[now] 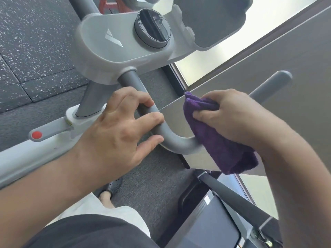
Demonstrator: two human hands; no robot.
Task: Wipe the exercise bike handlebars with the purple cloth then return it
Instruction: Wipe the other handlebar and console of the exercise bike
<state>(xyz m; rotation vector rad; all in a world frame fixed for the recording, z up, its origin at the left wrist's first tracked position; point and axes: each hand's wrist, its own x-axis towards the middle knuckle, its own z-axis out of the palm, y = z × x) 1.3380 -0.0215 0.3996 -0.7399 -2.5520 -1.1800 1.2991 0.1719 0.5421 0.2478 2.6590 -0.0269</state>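
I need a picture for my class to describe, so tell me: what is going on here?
A person stands at an exercise bike and is cleaning it. The left hand grips the bend of the grey handlebar, steadying it. The right hand holds a bunched purple cloth against the same bar, further along toward its far end. The round display on the console sits above, untouched. The cloth is in use, not yet returned.
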